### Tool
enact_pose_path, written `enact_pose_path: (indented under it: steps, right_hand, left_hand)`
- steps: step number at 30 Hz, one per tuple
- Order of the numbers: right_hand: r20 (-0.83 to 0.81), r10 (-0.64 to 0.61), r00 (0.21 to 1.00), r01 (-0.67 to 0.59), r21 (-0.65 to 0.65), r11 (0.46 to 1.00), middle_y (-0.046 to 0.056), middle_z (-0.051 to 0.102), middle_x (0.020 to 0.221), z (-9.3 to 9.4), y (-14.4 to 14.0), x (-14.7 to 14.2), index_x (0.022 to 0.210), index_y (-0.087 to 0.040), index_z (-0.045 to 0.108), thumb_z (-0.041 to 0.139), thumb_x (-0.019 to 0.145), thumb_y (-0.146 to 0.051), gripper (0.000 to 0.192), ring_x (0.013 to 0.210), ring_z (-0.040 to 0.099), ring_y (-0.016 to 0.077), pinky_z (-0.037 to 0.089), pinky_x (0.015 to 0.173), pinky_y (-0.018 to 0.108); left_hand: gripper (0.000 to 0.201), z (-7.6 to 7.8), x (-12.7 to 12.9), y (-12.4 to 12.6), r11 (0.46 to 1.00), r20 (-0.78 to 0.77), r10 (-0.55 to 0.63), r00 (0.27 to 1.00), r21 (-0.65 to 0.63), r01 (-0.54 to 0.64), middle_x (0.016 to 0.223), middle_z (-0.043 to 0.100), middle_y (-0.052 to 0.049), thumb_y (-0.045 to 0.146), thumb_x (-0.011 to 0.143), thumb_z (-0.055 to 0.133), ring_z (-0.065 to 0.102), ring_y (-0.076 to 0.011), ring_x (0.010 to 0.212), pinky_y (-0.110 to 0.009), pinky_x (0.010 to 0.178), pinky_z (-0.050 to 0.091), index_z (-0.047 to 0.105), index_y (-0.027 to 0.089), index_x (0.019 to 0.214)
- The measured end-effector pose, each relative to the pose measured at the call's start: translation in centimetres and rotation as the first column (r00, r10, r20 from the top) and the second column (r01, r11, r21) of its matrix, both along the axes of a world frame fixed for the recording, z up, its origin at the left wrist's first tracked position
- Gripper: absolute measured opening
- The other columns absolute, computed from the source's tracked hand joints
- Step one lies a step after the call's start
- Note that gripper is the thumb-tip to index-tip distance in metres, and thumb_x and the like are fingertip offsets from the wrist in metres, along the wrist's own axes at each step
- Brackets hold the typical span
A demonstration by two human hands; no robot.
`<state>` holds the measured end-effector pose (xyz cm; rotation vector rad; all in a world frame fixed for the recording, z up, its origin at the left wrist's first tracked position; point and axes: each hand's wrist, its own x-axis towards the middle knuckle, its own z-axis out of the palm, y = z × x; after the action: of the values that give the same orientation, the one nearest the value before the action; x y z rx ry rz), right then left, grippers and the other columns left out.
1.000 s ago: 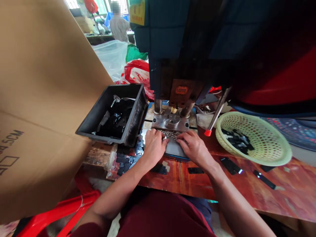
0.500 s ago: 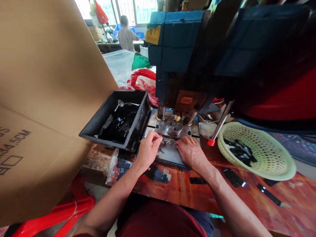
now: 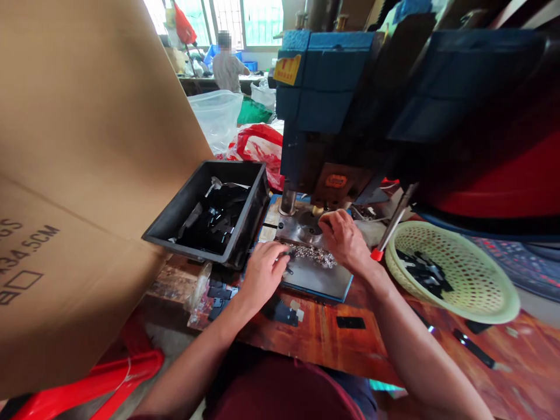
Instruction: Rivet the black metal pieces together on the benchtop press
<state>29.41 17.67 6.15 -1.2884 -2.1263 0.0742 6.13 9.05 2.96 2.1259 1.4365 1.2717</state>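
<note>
My left hand (image 3: 261,273) rests on the grey metal plate (image 3: 321,279) in front of the press, its fingertips pinched on a small metal part beside a heap of small shiny metal parts (image 3: 314,254). My right hand (image 3: 346,238) reaches further in. Its fingertips are bunched together at the round die (image 3: 306,224) under the ram of the blue press (image 3: 326,87). I cannot see whether anything is between those fingertips.
A black bin (image 3: 168,224) of dark pieces stands left of the press. A pale green basket (image 3: 490,297) holds black strips at the right. A red-tipped lever (image 3: 391,228) slants beside my right hand. Cardboard box (image 3: 79,175) at left; black strips (image 3: 350,322) on the wooden bench; a person stands far behind.
My right hand has moved from the heap of parts forward to the die under the ram. My left hand has stayed by the heap. The view has tilted upward.
</note>
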Motion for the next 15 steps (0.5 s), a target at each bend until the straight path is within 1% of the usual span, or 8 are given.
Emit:
enact_pose_path:
  steps: [3,4,6,8,10,13,15]
  right_hand:
    - [0.057,0.029,0.998,-0.029,-0.008,1.000,0.011,0.062,0.090,-0.2,1.4,-0.5,0.091,-0.024,0.058,0.046,0.103,-0.028,0.017,0.091,0.058,0.0280,0.051,0.087,0.045]
    - [0.054,0.039,0.998,-0.038,-0.012,0.999,0.010,0.062,0.088,-0.3,1.6,-0.6,0.089,-0.024,0.058,0.047,0.103,-0.029,0.018,0.091,0.058,0.0279,0.051,0.087,0.045]
    - [0.024,0.055,0.998,-0.055,-0.029,0.998,0.009,0.061,0.087,-0.3,1.6,-0.5,0.088,-0.024,0.057,0.047,0.103,-0.031,0.020,0.090,0.058,0.0271,0.051,0.086,0.043]
    - [-0.025,0.060,0.998,-0.061,-0.054,0.997,0.008,0.062,0.087,-0.2,1.4,-0.3,0.089,-0.024,0.058,0.047,0.104,-0.034,0.021,0.090,0.060,0.0256,0.052,0.085,0.040]
    - [-0.087,0.044,0.995,-0.052,-0.083,0.995,0.008,0.063,0.089,0.0,1.3,-0.1,0.092,-0.023,0.060,0.048,0.104,-0.035,0.021,0.088,0.061,0.0235,0.052,0.083,0.037]
    - [-0.164,0.021,0.986,-0.040,-0.116,0.992,0.007,0.064,0.090,0.0,1.4,-0.1,0.091,-0.023,0.061,0.051,0.102,-0.036,0.019,0.085,0.061,0.0222,0.051,0.082,0.036]
    - [-0.168,0.025,0.986,-0.045,-0.120,0.992,0.007,0.064,0.089,-0.1,1.6,-0.2,0.088,-0.023,0.061,0.053,0.100,-0.036,0.019,0.086,0.061,0.0227,0.050,0.083,0.036]
  left_hand:
    - [0.011,0.5,-2.0,-2.7,0.999,0.011,0.021,1.000,-0.025,-0.020,0.103,0.078,-0.005,0.018,0.101,0.064,0.070,-0.0223,0.098,-0.036,0.091,0.054,0.074,0.022,0.103]
    - [0.012,0.5,-2.8,-3.7,0.998,0.010,0.031,0.999,-0.050,-0.031,0.101,0.078,-0.004,0.019,0.102,0.062,0.070,-0.0215,0.097,-0.035,0.090,0.054,0.074,0.023,0.101]
    - [0.014,0.3,-4.7,-5.8,0.992,0.010,0.087,0.996,-0.098,-0.086,0.102,0.079,-0.004,0.022,0.102,0.062,0.070,-0.0207,0.098,-0.034,0.090,0.054,0.075,0.023,0.105]
    - [0.015,-0.3,-6.6,-7.4,0.977,0.003,0.168,0.986,-0.136,-0.166,0.101,0.079,-0.003,0.026,0.102,0.063,0.071,-0.0201,0.093,-0.032,0.085,0.054,0.077,0.023,0.107]
    - [0.017,-1.3,-8.3,-8.5,0.953,-0.005,0.250,0.968,-0.175,-0.247,0.100,0.079,-0.003,0.031,0.101,0.063,0.071,-0.0192,0.086,-0.030,0.079,0.055,0.078,0.024,0.106]
    - [0.020,-2.7,-10.1,-9.4,0.916,-0.021,0.347,0.938,-0.207,-0.344,0.095,0.079,-0.002,0.038,0.099,0.065,0.071,-0.0188,0.079,-0.030,0.076,0.055,0.079,0.025,0.102]
    - [0.023,-3.5,-10.6,-9.7,0.897,-0.031,0.382,0.924,-0.227,-0.378,0.096,0.080,-0.002,0.042,0.098,0.065,0.072,-0.0199,0.082,-0.032,0.079,0.056,0.080,0.025,0.101]
